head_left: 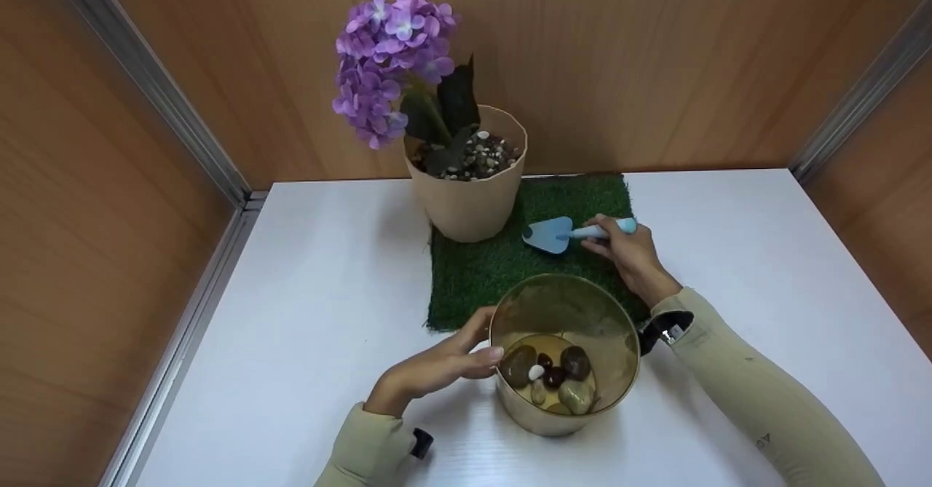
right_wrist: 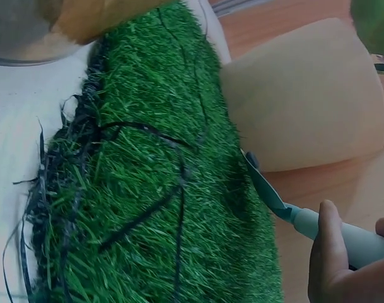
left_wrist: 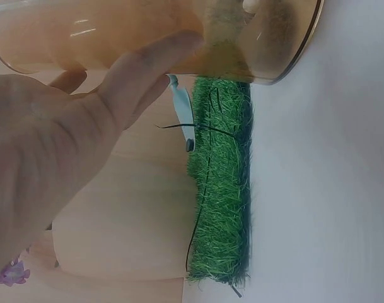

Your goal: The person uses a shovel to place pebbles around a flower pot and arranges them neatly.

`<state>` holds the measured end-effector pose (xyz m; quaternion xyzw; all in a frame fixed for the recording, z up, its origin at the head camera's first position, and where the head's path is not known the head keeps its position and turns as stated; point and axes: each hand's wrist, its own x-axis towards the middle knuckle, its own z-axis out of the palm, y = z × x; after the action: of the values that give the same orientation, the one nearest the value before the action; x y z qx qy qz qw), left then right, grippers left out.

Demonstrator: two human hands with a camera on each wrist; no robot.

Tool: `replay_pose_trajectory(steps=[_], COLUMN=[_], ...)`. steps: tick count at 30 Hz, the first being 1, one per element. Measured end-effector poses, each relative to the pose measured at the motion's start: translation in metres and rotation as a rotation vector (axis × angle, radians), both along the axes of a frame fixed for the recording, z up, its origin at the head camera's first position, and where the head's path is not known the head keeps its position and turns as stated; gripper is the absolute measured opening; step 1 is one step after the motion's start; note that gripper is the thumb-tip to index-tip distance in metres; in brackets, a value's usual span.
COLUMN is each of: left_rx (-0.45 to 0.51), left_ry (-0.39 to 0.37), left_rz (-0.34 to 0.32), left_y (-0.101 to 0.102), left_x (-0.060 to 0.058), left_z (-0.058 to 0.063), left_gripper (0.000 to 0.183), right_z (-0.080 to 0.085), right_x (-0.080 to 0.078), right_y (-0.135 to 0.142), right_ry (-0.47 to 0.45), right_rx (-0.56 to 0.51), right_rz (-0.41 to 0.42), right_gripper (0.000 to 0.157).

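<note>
My left hand (head_left: 444, 359) holds the left side of a transparent amber container (head_left: 565, 423), thumb on the near side and fingers on the far side. Several stones (head_left: 576, 396) lie in its bottom, brown, dark and one small white. My right hand (head_left: 632, 254) grips the handle of a small light-blue trowel (head_left: 550, 235). Its blade is low over the artificial grass mat (head_left: 466, 283), pointing left toward the flower pot. At the blade's tip is a small dark spot; I cannot tell whether it is a pebble. In the right wrist view, thumb and fingers close round the trowel handle (right_wrist: 362, 245).
A beige pot (head_left: 470, 207) stands partly on the mat's back left corner. It holds small pebbles (head_left: 489, 156) and a purple flower (head_left: 393, 50) with dark leaves. Wooden panels (head_left: 619, 65) enclose the white table (head_left: 328, 276) at the back and sides.
</note>
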<state>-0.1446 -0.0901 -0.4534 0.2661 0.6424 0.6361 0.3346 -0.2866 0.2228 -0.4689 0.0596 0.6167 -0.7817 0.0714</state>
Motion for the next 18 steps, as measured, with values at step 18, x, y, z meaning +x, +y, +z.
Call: replay_pose_trajectory(steps=[18], left_rx=[-0.007], left_ry=[0.002], left_rz=[0.005], left_y=[0.000], left_x=[0.001], left_z=[0.000], left_gripper=[0.063], right_z=[0.002], right_x=[0.010], right_y=[-0.019], right_ry=[0.261], right_rx=[0.214], right_rz=[-0.041], right_gripper=[0.037])
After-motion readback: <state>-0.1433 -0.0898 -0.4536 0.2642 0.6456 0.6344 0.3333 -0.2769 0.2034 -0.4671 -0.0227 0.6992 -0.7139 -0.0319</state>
